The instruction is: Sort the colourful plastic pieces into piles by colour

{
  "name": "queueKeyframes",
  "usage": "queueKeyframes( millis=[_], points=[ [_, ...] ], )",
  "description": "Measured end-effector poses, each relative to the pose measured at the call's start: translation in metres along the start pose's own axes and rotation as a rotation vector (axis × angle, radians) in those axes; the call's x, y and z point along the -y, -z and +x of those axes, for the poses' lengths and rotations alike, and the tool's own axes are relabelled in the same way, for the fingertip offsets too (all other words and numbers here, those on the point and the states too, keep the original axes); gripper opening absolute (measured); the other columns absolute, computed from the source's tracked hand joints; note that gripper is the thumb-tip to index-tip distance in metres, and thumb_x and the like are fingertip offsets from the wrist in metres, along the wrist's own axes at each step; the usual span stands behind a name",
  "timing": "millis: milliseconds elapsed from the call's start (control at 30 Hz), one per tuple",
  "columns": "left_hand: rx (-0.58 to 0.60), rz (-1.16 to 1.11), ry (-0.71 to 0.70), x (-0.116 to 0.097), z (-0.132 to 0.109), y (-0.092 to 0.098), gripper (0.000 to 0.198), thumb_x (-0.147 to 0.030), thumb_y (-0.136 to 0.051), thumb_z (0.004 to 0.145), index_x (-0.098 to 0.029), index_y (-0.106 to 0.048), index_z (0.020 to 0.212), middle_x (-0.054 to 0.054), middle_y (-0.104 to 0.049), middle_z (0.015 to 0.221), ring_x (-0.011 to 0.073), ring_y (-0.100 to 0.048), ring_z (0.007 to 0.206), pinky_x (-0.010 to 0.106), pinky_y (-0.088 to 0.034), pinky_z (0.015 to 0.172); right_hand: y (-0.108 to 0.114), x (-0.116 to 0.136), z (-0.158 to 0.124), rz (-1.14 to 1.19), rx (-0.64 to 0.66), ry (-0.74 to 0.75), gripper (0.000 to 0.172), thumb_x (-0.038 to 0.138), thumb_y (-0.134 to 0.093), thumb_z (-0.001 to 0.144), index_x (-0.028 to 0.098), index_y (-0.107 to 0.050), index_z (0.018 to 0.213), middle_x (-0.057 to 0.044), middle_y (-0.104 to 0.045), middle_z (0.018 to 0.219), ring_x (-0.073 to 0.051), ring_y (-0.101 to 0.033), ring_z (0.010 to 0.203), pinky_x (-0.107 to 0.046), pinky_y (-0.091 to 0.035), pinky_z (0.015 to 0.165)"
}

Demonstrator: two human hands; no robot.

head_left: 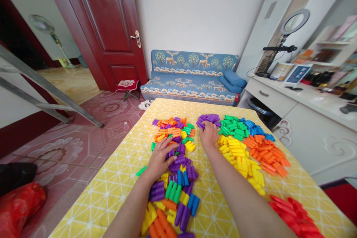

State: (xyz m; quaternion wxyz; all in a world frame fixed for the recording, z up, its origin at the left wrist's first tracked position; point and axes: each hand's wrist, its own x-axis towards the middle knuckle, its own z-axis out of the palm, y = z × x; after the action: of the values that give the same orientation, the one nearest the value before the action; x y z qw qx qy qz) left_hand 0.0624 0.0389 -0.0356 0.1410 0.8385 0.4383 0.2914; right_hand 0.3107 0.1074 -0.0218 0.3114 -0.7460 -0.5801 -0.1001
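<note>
On a table with a yellow patterned cloth (pixel 117 178) lies a mixed heap of coloured plastic pieces (pixel 175 178). My left hand (pixel 161 156) rests on this heap with fingers spread, touching purple and orange pieces. My right hand (pixel 208 134) reaches to a small pile of purple pieces (pixel 208 119) at the far side, its fingers curled down onto them. Sorted piles lie to the right: green (pixel 232 128), blue (pixel 255 128), yellow (pixel 241 158), orange (pixel 266 154) and red (pixel 295 212).
A blue patterned sofa (pixel 192 78) stands beyond the table against the wall. A dark red door (pixel 108 26) is open at the left, a metal ladder (pixel 50 89) leaning near it. A white counter (pixel 301 100) with a ring light is on the right.
</note>
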Motion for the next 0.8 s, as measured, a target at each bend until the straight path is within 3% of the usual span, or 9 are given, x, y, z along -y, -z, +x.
queueKeyframes(
  millis=[267, 467, 633, 800],
  points=[
    [-0.02, -0.001, -0.011, 0.003, 0.0, -0.003, 0.043, -0.036, -0.06, 0.083, -0.031, -0.057, 0.125, 0.006, -0.042, 0.144, 0.0301, -0.031, 0.136, 0.054, -0.027, 0.109, -0.012, -0.002, 0.008, -0.121, 0.085, 0.073, 0.018, 0.021, -0.055, 0.082, 0.018, -0.063, 0.098, -0.009, -0.061, 0.095, -0.023, -0.043, 0.097, -0.03, -0.031, 0.075],
    [-0.018, 0.003, -0.015, 0.004, 0.0, -0.003, 0.043, -0.037, -0.06, 0.083, -0.03, -0.057, 0.125, 0.006, -0.042, 0.144, 0.0301, -0.032, 0.135, 0.053, -0.028, 0.109, -0.003, 0.004, 0.002, -0.107, 0.066, 0.082, 0.02, 0.022, -0.054, 0.083, 0.019, -0.066, 0.099, -0.009, -0.058, 0.107, -0.023, -0.042, 0.1, -0.032, -0.031, 0.079],
    [-0.017, 0.009, -0.014, 0.002, -0.001, -0.002, 0.042, -0.034, -0.06, 0.084, -0.03, -0.056, 0.126, 0.007, -0.042, 0.144, 0.0293, -0.032, 0.135, 0.053, -0.027, 0.109, 0.013, 0.02, -0.032, 0.155, -0.001, 0.041, 0.022, 0.023, -0.054, 0.082, 0.02, -0.066, 0.1, -0.007, -0.059, 0.108, -0.021, -0.047, 0.1, -0.031, -0.034, 0.088],
    [-0.021, -0.011, -0.016, -0.002, -0.001, 0.001, 0.042, -0.032, -0.06, 0.083, -0.03, -0.057, 0.125, 0.006, -0.043, 0.143, 0.029, -0.034, 0.133, 0.053, -0.029, 0.108, 0.023, 0.025, -0.077, 0.331, 0.16, 0.062, 0.026, 0.017, -0.055, 0.076, 0.021, -0.068, 0.098, -0.004, -0.065, 0.104, -0.021, -0.052, 0.098, -0.031, -0.038, 0.09]
  ],
)
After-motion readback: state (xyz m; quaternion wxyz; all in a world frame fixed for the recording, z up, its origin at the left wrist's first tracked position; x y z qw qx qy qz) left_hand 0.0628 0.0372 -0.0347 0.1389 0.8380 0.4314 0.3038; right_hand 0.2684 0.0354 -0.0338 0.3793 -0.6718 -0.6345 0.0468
